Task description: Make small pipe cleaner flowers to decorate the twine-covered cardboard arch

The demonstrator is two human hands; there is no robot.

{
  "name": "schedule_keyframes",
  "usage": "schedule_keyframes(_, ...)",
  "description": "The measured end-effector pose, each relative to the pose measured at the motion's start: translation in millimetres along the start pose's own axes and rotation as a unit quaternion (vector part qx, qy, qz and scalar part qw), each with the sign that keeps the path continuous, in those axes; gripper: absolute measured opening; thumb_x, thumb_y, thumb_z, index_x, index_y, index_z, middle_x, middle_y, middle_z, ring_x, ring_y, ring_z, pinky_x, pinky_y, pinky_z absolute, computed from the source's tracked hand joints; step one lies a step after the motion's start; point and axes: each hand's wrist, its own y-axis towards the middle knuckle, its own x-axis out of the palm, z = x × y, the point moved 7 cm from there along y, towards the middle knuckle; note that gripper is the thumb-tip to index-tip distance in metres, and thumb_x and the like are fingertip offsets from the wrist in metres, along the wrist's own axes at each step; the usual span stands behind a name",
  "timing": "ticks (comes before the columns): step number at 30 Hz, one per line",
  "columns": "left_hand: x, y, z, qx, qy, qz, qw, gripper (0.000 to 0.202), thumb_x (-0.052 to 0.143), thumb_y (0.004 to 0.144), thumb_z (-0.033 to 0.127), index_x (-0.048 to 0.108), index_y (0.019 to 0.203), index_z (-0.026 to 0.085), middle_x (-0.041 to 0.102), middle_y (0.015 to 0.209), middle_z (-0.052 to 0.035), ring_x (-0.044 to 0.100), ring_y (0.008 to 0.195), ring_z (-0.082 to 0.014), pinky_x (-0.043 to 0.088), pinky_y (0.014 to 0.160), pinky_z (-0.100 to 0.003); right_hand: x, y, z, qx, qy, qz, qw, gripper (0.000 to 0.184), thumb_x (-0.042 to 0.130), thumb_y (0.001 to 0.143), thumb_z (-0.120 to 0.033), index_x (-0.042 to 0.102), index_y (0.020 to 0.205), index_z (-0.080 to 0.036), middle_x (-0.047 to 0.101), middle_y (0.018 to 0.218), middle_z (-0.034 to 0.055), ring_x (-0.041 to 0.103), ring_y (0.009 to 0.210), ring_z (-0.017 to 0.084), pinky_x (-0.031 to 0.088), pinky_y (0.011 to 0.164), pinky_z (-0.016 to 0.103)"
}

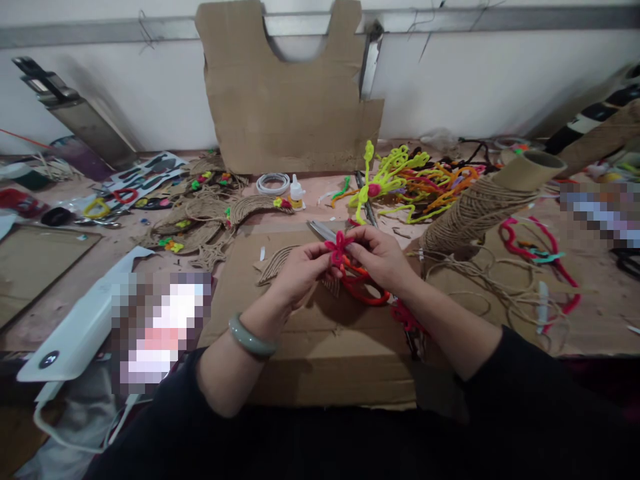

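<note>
My left hand (300,270) and my right hand (380,257) meet over a sheet of cardboard (325,347), and both pinch a small pink pipe-cleaner flower (339,245). Fingers of both hands are closed on it. Under my right hand lie red-handled scissors (363,288), their blades (323,231) pointing up and left. A green bangle (250,339) circles my left wrist. A twine leaf shape (274,261) rests just left of my left hand.
A cone of jute twine (480,207) lies tilted at the right with loose twine around it. A pile of coloured pipe cleaners (410,180) sits behind. A glue bottle (297,192), a white coil (273,182) and twine craft pieces (210,213) lie at the back left. A cut cardboard panel (285,93) leans against the wall.
</note>
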Motion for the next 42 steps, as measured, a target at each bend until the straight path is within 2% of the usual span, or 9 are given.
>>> schedule_keyframes(4,0.4,1,-1,0.009,0.031,-0.014,0.999,0.016,0.073,0.062,0.023,0.068,0.073,0.012,0.063,0.062,-0.0012,0.053,0.048,-0.0060,0.042,0.049,-0.018,2,2,2,0.008,0.019,-0.008,1.000,0.010,0.055,0.074,-0.025,0.055,0.080,-0.018,0.056,0.068,-0.0009,0.048,0.058,0.010,0.040,0.055,0.023)
schedule_keyframes(9,-7.3,2,5,0.034,-0.019,0.035,0.999,0.016,0.072,0.061,0.020,0.064,0.072,0.013,0.062,0.064,0.0011,0.052,0.046,-0.0042,0.040,0.046,-0.016,7,2,12,0.031,0.052,-0.033,0.998,0.023,0.052,0.079,-0.037,0.051,0.093,-0.019,0.058,0.079,0.0014,0.055,0.064,0.012,0.044,0.058,0.025)
schedule_keyframes(14,-16.5,5,9,0.070,-0.078,0.054,0.993,0.010,0.067,0.063,0.017,0.060,0.069,0.014,0.058,0.056,0.0040,0.051,0.045,-0.0035,0.041,0.046,-0.014,21,-6,4,-0.033,-0.117,-0.126,0.984,0.018,0.052,0.080,-0.033,0.057,0.087,-0.018,0.063,0.079,0.0033,0.059,0.073,0.016,0.044,0.066,0.028)
schedule_keyframes(18,-20.3,6,9,0.073,-0.083,0.069,0.992,0.013,0.068,0.060,0.016,0.058,0.069,0.015,0.057,0.059,0.0049,0.050,0.045,-0.0025,0.040,0.046,-0.014,21,-8,-3,-0.079,-0.199,-0.119,0.970,0.016,0.047,0.083,-0.027,0.060,0.083,-0.017,0.064,0.076,0.0029,0.057,0.071,0.015,0.043,0.067,0.028)
schedule_keyframes(23,-10.9,1,8,0.064,-0.017,0.070,0.995,0.016,0.070,0.059,0.019,0.057,0.067,0.013,0.054,0.056,0.0047,0.045,0.043,-0.0026,0.035,0.043,-0.015,10,-6,-7,-0.073,-0.083,-0.040,0.993,0.024,0.056,0.079,-0.033,0.057,0.096,-0.016,0.065,0.088,0.0048,0.059,0.074,0.014,0.045,0.066,0.027)
schedule_keyframes(30,-4.7,-2,10,0.091,0.075,0.082,0.990,0.012,0.067,0.060,0.016,0.055,0.062,0.014,0.053,0.054,0.0050,0.045,0.047,-0.0037,0.035,0.045,-0.016,4,-5,-9,-0.067,-0.093,-0.007,0.993,0.015,0.052,0.080,-0.028,0.060,0.077,-0.016,0.058,0.066,-0.0005,0.050,0.060,0.011,0.037,0.057,0.023)
schedule_keyframes(34,-4.4,-3,12,0.097,0.083,0.069,0.989,0.012,0.068,0.061,0.020,0.058,0.064,0.013,0.055,0.056,0.0037,0.047,0.048,-0.0044,0.038,0.047,-0.018,8,-4,1,0.029,0.035,-0.049,0.998,0.017,0.053,0.078,-0.032,0.057,0.072,-0.016,0.053,0.062,-0.0019,0.047,0.056,0.009,0.037,0.052,0.022)
schedule_keyframes(38,-4.4,-5,13,0.100,0.088,0.059,0.989,0.011,0.068,0.063,0.020,0.060,0.065,0.014,0.058,0.059,0.0023,0.048,0.050,-0.0048,0.038,0.047,-0.017,17,-7,10,0.140,0.204,-0.074,0.966,0.019,0.061,0.071,-0.034,0.056,0.072,-0.016,0.053,0.058,-0.0027,0.048,0.050,0.008,0.037,0.047,0.020)
schedule_keyframes(42,-1.6,-5,12,0.098,0.045,0.015,0.994,0.011,0.068,0.065,0.021,0.059,0.067,0.015,0.058,0.058,0.0024,0.046,0.048,-0.0041,0.037,0.046,-0.016,21,-12,9,0.175,0.276,-0.086,0.941,0.022,0.065,0.068,-0.036,0.056,0.073,-0.017,0.055,0.057,-0.0024,0.049,0.048,0.008,0.037,0.043,0.018)
